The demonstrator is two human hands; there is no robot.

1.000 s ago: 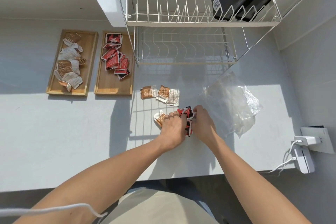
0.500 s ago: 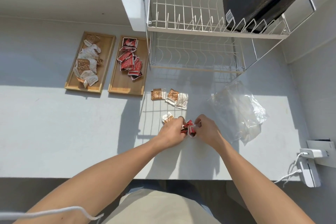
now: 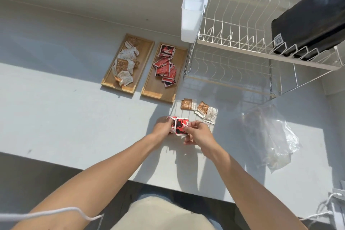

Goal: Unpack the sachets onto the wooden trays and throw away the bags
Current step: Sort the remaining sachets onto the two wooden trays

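Observation:
Both hands hold a small stack of red sachets [image 3: 179, 125] just above the counter. My left hand [image 3: 162, 127] grips the stack's left side, and my right hand [image 3: 198, 133] pinches its right edge. Three brown-and-white sachets [image 3: 199, 109] lie loose on the counter just beyond my hands. Two wooden trays stand at the back: the left tray [image 3: 144, 50] holds several brown-and-white sachets, the right tray [image 3: 158, 91] holds several red ones. A crumpled clear plastic bag [image 3: 270, 136] lies to the right of my hands.
A white wire dish rack [image 3: 242, 58] with a white cutlery holder [image 3: 194, 5] and a black bag on its upper tier stands at the back right. A white charger with its cable [image 3: 334, 209] sits at the right front edge. The counter's front edge runs near my body.
The red sachets have been gathered off the counter into a stack between both hands and lifted slightly. The camera has swung right and down, so the trays sit nearer the middle.

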